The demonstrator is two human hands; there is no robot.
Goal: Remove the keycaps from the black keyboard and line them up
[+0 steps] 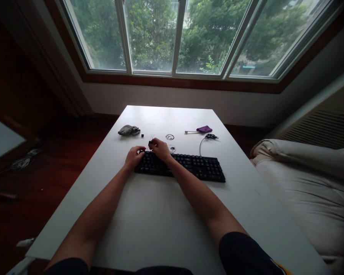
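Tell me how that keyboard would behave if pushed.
The keyboard is probably stiff, judging by its straight edges. Lying low and flat, it seems unlikely to tip. Its cord trails on the table, so would likely drag along.

Keyboard (209, 168): its dark keys are showing no letter, number or brand that can be read; at this size any legends are blurring into the black.
Black piece (150, 143) at the right hand (159, 149): it is appearing too small and dark for any character to be made out.
Small black block (142, 135) on the table (149, 214): it is offering no readable mark.
Purple pouch (204, 129): it is displaying no legible label.
Sleeve (246, 252): a yellow trim is showing at its edge, with no readable lettering.
Window (248, 67): a pale blue patch is showing, bearing no legible words.
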